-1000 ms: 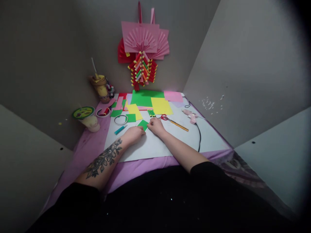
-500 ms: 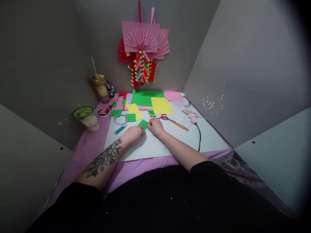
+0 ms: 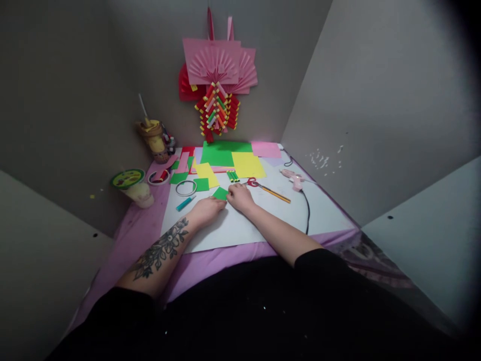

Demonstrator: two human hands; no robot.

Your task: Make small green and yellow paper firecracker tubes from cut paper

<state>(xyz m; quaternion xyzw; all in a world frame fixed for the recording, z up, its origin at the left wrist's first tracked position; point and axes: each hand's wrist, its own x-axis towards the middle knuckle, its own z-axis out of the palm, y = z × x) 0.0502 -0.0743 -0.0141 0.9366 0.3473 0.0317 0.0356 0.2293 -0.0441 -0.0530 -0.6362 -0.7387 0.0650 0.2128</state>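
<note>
Between my hands a small green paper piece [image 3: 219,193] lies on the white sheet, its near part covered by my fingers. My left hand [image 3: 209,210] rests low over the near left edge of the paper, fingers held together on it. Curled at the paper's right corner, my right hand [image 3: 239,197] pinches that edge. Just beyond the right hand are several green paper rolls with yellow ends [image 3: 233,176]. Red-handled scissors [image 3: 251,182] and a yellow pencil [image 3: 276,194] lie to its right. A teal glue tube or cutter [image 3: 185,203] is left of my left hand.
A roll of tape [image 3: 186,188], green squares [image 3: 201,184] and yellow sheets [image 3: 248,165] lie farther back. The pink glue gun [image 3: 295,179] trails a black cord at right. A lidded cup [image 3: 137,189] stands left. Paper firecracker decorations [image 3: 216,108] hang on the wall.
The view has shifted slightly. My left fingers lie a little flatter and closer to my right hand on the green paper; the right hand stays at its corner.
</note>
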